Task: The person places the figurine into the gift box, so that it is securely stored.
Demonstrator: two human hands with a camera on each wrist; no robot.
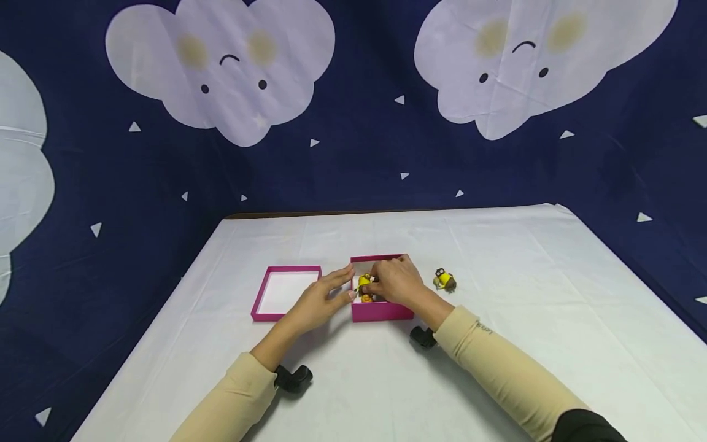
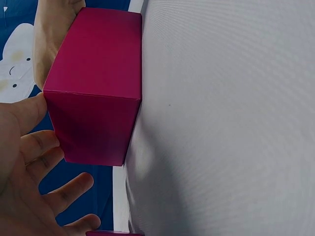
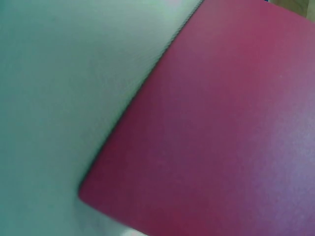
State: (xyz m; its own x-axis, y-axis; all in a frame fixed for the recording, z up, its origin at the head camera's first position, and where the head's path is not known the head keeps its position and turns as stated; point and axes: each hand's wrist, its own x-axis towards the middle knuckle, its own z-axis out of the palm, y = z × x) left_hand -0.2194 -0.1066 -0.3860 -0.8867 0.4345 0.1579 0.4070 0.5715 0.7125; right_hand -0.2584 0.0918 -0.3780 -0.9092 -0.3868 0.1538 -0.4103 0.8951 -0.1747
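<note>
A magenta box [image 1: 382, 312] stands uncovered on the white-covered table, with small yellow toy figures [image 1: 364, 280] inside. My right hand [image 1: 399, 280] reaches over its right wall with bent fingers; the thumb and forefinger are down at the figures, and I cannot tell whether they pinch one. My left hand [image 1: 317, 302] is at the box's left side, fingers spread and fairly straight. In the left wrist view, fingertips [image 2: 42, 142] of that hand are right at the box's edge. The right wrist view shows only the box's magenta wall [image 3: 211, 128], close up.
A shallow magenta-rimmed lid [image 1: 269, 318] with a white inside lies left of the box. Another toy figure [image 1: 445, 280], yellow and brown with goggle eyes, is on the white tablecloth [image 1: 530, 294] to the right. A dark blue cloth with clouds [image 1: 353, 166] hangs behind the table.
</note>
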